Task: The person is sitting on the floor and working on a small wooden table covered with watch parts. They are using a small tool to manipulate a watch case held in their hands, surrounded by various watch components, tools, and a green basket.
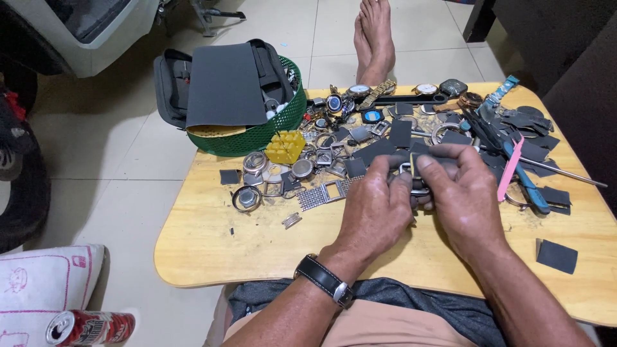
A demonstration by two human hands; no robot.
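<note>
Both hands meet over the middle of a low wooden table (212,244). My left hand (376,205), with a black-strapped wristwatch (324,279) on the wrist, and my right hand (459,193) together pinch a small metal watch case (411,180) and a dark grey piece of abrasive sheet (443,153). Fingers hide most of the case. Just left of my left hand lies a mesh metal watch band (318,196).
Watch cases, dials, bands and dark sheet scraps litter the table's far half. A yellow block (286,146) sits by a green basket (257,135) holding a black pouch. Blue-handled pliers (530,183), a pink strip (509,168) lie right. Can (90,326) on floor. Another person's bare feet (375,38) beyond.
</note>
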